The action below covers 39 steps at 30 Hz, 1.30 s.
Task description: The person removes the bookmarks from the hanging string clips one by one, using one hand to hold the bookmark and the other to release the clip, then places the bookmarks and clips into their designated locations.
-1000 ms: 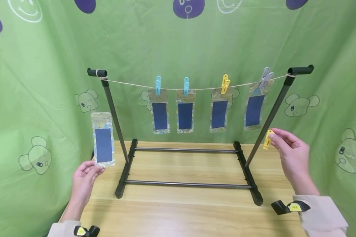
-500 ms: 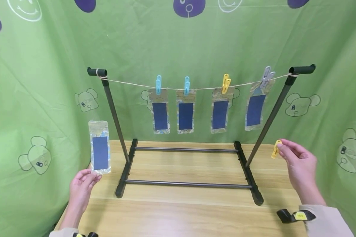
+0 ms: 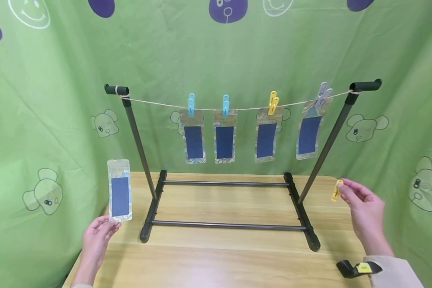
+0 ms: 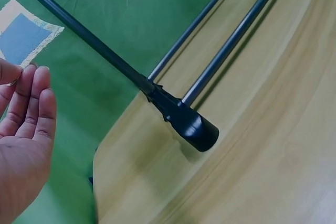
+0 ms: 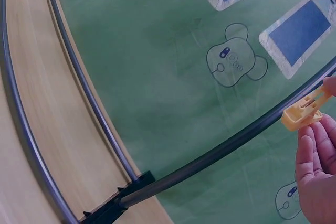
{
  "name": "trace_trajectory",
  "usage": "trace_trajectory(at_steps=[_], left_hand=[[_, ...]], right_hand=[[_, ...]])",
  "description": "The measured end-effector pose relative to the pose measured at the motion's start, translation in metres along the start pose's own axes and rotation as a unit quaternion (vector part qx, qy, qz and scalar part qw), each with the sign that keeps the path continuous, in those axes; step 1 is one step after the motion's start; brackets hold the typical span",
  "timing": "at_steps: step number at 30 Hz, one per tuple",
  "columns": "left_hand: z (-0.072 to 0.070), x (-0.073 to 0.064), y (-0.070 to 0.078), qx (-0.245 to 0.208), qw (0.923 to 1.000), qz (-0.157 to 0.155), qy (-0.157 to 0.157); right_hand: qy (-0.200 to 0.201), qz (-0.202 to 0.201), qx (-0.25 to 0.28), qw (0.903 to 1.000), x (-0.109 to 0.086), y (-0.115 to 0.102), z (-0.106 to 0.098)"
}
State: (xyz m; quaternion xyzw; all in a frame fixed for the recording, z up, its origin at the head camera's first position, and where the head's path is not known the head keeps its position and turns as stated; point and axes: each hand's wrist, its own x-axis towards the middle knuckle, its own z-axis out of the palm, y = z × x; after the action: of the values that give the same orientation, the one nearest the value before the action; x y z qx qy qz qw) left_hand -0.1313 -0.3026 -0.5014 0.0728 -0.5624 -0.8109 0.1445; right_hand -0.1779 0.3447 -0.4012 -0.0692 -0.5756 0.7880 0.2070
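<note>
Card point(image 3: 120, 194) in the left hand point(image 3: 98, 236), yellow clothespin point(image 3: 337, 190) in the right hand point(image 3: 367, 212)

Head view: the left hand pinches the card near its bottom edge, where the fingertips cover a little of it. The card stands nearly upright, outside the left post of the black stand point(image 3: 138, 142) and apart from it. The right hand pinches the yellow clothespin between thumb and fingers, just outside the right post. The right sleeve point(image 3: 399, 272) runs off the bottom; only a sliver of the left one shows. Counted, there are five cards: one held, four hanging cards point(image 3: 225, 142) on one string point(image 3: 158, 104). Four clothespins clip those: two blue clothespins point(image 3: 191, 105), one more yellow, and one tilted grey clothespin point(image 3: 323, 95). Two crossbars join the stand's feet on the wooden table point(image 3: 216, 260).

Left wrist view: the left edge cuts off the thumb and part of the one card. One post, one foot and two crossbars show. A small dark thing point(image 4: 91, 181) at the table edge is hard to make out.

Right wrist view: the right edge cuts off the hand, whose thumb and fingers pinch the single clothespin. Two hanging cards show, both cropped by the frame, before the green curtain point(image 5: 136, 66).
</note>
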Motion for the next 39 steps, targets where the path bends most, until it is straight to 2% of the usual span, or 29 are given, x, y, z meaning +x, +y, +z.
trace_trajectory(at_steps=[7, 12, 16, 21, 32, 39], left_hand=[[-0.006, 0.000, -0.007, -0.008, 1.0000, -0.002, -0.002], [-0.011, -0.001, -0.012, 0.008, 0.9998, -0.018, 0.004], [-0.014, -0.002, -0.018, 0.016, 0.9995, -0.026, 0.007], [-0.017, -0.001, -0.024, 0.018, 0.9996, -0.022, 0.003], [-0.020, 0.006, -0.031, 0.022, 0.9992, -0.033, 0.006], [-0.023, 0.007, -0.035, 0.031, 0.9981, -0.048, 0.021]], right_hand=[[0.014, 0.010, -0.003, 0.9998, 0.002, 0.011, -0.010], [0.022, 0.022, -0.006, 0.9995, 0.003, 0.018, -0.020], [0.031, 0.033, -0.028, 0.9986, 0.004, 0.023, -0.027], [0.038, 0.048, -0.054, 0.9967, 0.004, 0.029, -0.034], [0.057, 0.075, -0.076, 0.9927, 0.007, 0.043, -0.049], [0.076, 0.081, -0.092, 0.9895, 0.012, 0.052, -0.059]])
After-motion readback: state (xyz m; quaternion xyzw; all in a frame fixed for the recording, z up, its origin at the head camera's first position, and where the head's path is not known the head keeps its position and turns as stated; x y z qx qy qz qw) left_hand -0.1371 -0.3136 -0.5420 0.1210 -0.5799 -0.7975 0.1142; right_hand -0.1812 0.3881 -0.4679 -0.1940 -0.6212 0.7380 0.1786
